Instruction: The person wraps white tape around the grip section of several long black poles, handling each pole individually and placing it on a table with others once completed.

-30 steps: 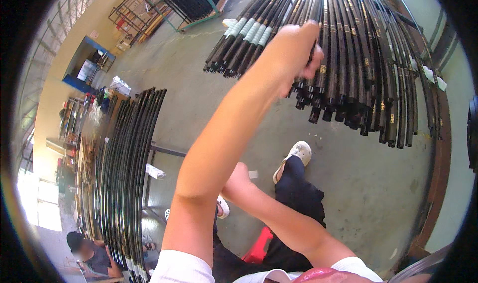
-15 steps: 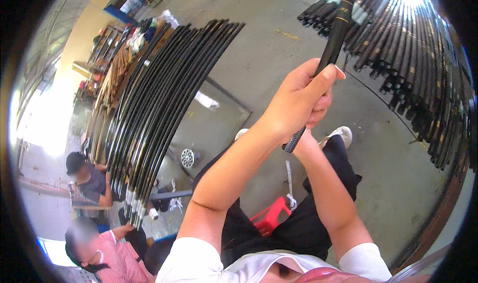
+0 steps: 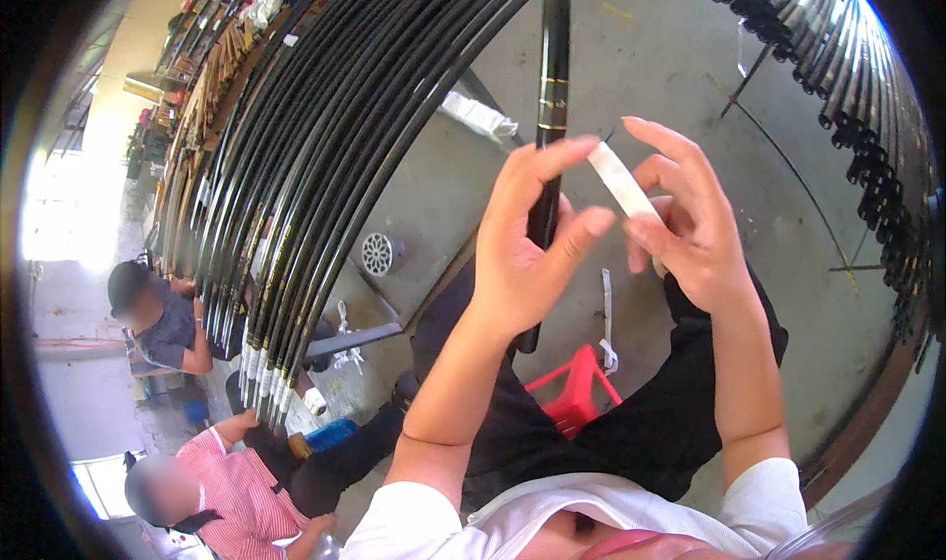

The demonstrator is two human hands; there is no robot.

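A black fishing rod (image 3: 555,63) with thin gold bands stands nearly upright before me, its lower end showing below my left wrist. My left hand (image 3: 522,235) is around the rod with its rear fingers, while the index finger and thumb stand apart. A short white strip (image 3: 623,184) slants between my hands. Its upper end touches my left index fingertip. My right hand (image 3: 695,230) pinches the strip's lower end under the thumb, with the index finger raised. Whether the strip is paper or tape I cannot tell.
A row of long black rods (image 3: 335,146) lies to the left. More rods (image 3: 847,97) are stacked at the far right. A red stool (image 3: 576,397) sits between my legs. Two people work at the left, one in a striped shirt (image 3: 241,501). A white perforated round object (image 3: 379,254) stands nearby.
The rod has moved left and is more upright. My right hand, earlier mostly hidden behind the left, is now apart from it with the white strip. My left index finger and thumb have spread.
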